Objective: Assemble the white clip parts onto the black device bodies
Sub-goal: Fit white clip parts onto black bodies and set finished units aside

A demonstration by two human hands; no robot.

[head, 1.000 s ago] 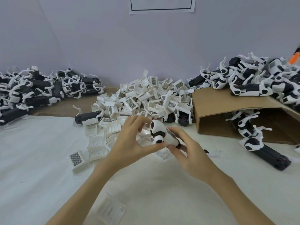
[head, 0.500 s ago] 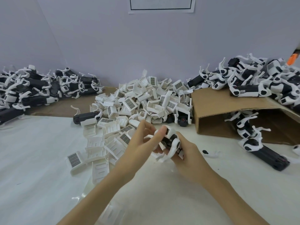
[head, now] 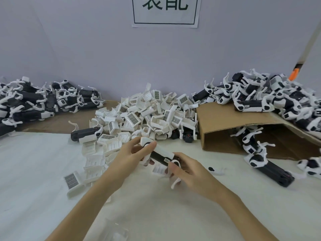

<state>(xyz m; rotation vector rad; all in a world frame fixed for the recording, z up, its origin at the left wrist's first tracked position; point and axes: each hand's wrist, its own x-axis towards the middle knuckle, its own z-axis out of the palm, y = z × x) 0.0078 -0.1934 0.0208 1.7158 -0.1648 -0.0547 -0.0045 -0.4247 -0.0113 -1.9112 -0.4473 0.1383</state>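
A black device body point(head: 160, 156) with white fittings lies slanted between my two hands, above the white table. My left hand point(head: 132, 153) grips its upper white end with thumb and fingers. My right hand point(head: 188, 171) holds the lower end, fingers curled round it, and a thin white clip arm hangs below them. A heap of loose white clip parts point(head: 147, 112) lies just behind my hands. One more black body point(head: 85, 133) rests at the heap's left edge.
Piles of black-and-white devices lie at the far left point(head: 34, 101) and on top of a cardboard box point(head: 225, 122) at the right. More devices point(head: 271, 169) spill out in front of the box. A small white clip point(head: 217, 170) lies on the table.
The device has been turned from end-on to lengthwise, so its black side shows. My hands have spread apart to its two ends, and the camera has tilted up.
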